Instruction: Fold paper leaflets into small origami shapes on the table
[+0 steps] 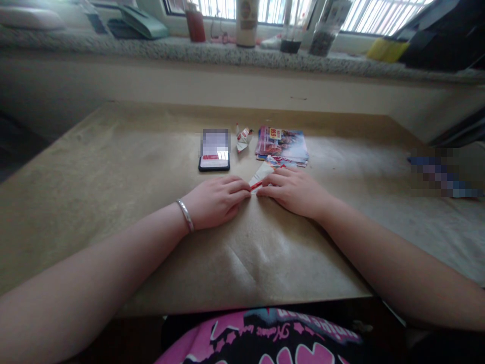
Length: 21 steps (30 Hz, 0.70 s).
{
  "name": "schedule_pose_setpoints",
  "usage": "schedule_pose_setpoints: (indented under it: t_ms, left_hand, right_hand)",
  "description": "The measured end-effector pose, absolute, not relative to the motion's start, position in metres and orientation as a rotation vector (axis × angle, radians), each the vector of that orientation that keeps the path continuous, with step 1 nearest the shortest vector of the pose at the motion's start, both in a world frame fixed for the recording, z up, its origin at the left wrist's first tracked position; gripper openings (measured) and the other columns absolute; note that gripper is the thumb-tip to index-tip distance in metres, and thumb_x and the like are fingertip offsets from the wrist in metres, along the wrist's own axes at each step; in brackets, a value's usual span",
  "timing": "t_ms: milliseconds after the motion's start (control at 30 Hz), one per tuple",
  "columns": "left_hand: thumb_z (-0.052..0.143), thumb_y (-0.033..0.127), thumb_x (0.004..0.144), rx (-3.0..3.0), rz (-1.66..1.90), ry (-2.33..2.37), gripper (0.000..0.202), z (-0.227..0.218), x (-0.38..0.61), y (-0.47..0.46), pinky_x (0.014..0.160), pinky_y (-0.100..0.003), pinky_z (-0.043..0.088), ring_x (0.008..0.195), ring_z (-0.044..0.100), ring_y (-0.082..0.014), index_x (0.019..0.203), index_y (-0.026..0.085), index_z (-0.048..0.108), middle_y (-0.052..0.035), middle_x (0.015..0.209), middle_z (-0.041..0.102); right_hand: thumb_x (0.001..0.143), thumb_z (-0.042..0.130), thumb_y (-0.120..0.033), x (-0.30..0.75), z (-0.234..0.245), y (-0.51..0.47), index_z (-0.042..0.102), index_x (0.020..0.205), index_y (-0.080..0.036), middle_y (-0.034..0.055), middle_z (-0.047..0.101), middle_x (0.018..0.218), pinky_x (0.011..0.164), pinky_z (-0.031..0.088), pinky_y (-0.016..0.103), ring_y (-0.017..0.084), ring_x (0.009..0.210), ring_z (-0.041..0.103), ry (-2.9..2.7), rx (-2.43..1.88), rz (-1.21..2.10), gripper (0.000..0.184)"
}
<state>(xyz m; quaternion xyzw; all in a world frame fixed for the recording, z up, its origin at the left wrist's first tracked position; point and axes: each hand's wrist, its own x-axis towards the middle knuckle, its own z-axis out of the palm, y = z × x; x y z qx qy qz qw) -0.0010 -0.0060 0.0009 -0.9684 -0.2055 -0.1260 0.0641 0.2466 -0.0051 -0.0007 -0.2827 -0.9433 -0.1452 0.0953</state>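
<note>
A narrow folded paper point(262, 174), white with red and coloured print, lies on the table in front of me, pointing away to the upper right. My left hand point(217, 201), with a silver bangle on the wrist, has its fingers closed together at the near left tip of the paper. From the other side my right hand point(291, 189) grips the paper's right edge, its curled fingers hiding part of it. Just beyond lies a stack of colourful printed sheets point(282, 144). A small folded paper figure point(243, 139) rests left of the stack.
A phone point(214, 162) with its screen lit lies beyond my left hand on the tan-covered table point(113, 202). Bottles point(247, 23) and other items line the granite windowsill point(159, 48). A blurred, bluish flat item point(435, 174) is at the right edge.
</note>
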Motion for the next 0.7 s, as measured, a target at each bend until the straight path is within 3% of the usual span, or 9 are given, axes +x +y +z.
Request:
schedule_pose_setpoints:
  t_ms: [700]
  left_hand:
    - [0.044,0.016,0.088,-2.999,-0.375,-0.725,0.029,0.002,-0.001,-0.005,0.092,-0.035,0.050,0.103,0.059,-0.0201,0.110,0.015,0.062,-0.0081,0.113,0.064]
  right_hand:
    - [0.094,0.046,-0.021,0.271,0.001,-0.003,0.067,0.109,-0.028,0.0045,0.066,0.105,0.078,0.036,0.032,0.019,0.090,0.053,-2.815,-0.907,-0.368,0.027]
